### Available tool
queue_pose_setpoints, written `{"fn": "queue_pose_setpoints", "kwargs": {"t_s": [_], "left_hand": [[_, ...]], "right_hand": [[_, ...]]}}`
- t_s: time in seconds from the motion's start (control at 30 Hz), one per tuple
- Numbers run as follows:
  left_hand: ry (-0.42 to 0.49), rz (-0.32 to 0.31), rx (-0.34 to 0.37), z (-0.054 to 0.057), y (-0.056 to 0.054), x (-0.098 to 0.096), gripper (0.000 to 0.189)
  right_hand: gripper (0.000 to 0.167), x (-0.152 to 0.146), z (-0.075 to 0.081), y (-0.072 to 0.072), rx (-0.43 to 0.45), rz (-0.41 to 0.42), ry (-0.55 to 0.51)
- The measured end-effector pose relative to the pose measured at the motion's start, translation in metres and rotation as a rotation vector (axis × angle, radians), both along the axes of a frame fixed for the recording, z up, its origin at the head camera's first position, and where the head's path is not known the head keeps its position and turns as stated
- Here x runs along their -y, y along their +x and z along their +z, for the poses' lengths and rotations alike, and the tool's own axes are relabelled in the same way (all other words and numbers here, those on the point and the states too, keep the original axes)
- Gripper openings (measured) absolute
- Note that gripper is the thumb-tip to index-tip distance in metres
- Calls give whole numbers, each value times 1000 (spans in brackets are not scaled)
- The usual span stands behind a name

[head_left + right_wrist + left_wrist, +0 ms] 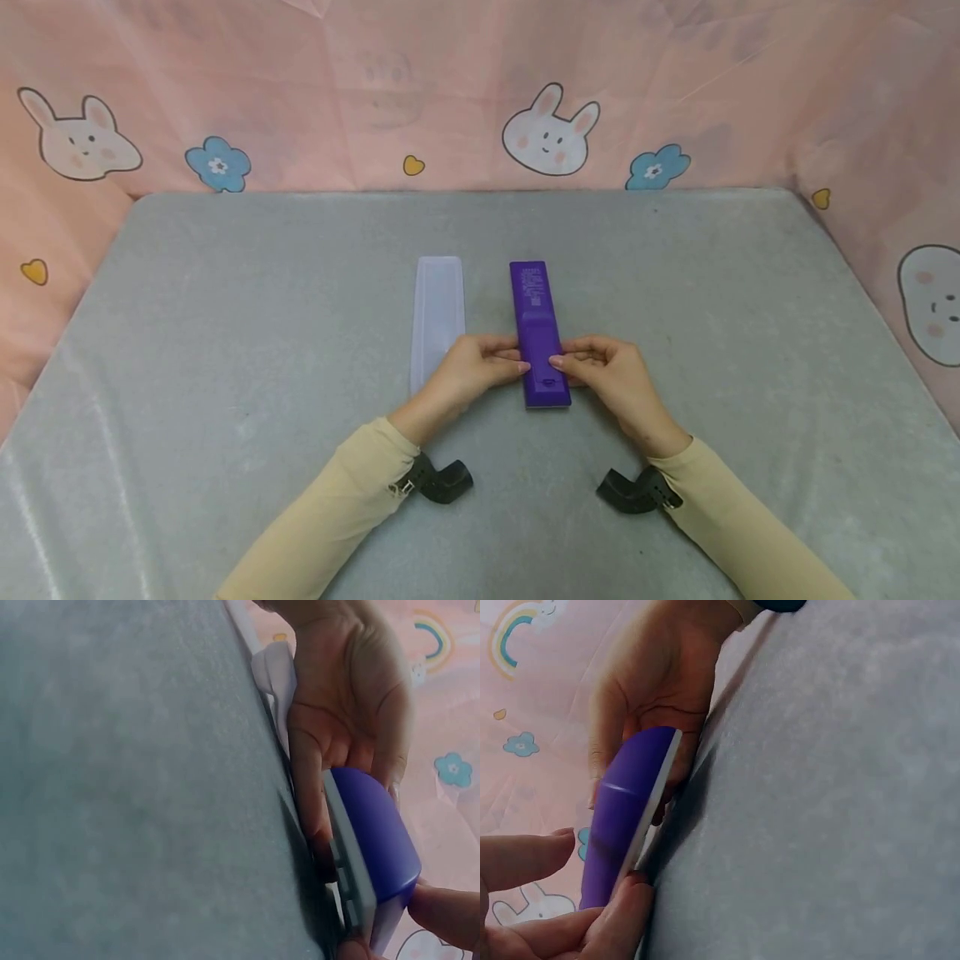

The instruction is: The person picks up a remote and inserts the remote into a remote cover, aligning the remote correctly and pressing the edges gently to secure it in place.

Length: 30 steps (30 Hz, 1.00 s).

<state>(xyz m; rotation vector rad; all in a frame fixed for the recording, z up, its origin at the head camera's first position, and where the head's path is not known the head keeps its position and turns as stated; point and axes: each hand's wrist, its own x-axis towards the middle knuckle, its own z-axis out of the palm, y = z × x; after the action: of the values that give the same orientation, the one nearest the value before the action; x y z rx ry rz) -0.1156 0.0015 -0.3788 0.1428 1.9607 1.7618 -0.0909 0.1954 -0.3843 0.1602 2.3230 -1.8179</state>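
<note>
A purple remote control [534, 333] is held back side up between both hands, slightly above the table. Its back bears fine print at the far end and a battery cover at the near end. Along its left edge, my left hand [474, 365] pinches it, thumb on top and fingers beneath. My right hand [611, 371] grips the right edge in the same way. The white face of the remote [654, 806] points down in the left wrist view, and its buttons [345, 881] show faintly from the right wrist. A translucent whitish sleeve-like cover [438, 308] lies left of the remote, partly behind my left hand.
A grey cloth covers the table [262, 333]. Pink curtain fabric [315, 92] with rabbits and flowers hangs behind the back edge and at both sides. Black wrist mounts [442, 482] stick out inward from the sleeves.
</note>
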Motion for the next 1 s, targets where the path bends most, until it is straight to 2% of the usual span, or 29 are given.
{"fn": "queue_pose_setpoints", "kwargs": {"t_s": [0.17, 0.3, 0.6, 0.87, 1.0], "left_hand": [[-87, -20, -26, 3, 1, 0, 43], [-138, -25, -52, 6, 3, 0, 44], [-182, -35, -74, 8, 3, 0, 38], [-247, -82, -111, 11, 1, 2, 36], [-240, -110, -106, 11, -1, 5, 38]], "right_hand": [[35, 1, 1, 0, -17, 2, 63], [34, 1, 1, -1, -26, 8, 71], [33, 0, 2, 1, -37, 22, 126], [31, -1, 2, 1, -56, 18, 122], [30, 0, 3, 1, -55, 8, 115]]}}
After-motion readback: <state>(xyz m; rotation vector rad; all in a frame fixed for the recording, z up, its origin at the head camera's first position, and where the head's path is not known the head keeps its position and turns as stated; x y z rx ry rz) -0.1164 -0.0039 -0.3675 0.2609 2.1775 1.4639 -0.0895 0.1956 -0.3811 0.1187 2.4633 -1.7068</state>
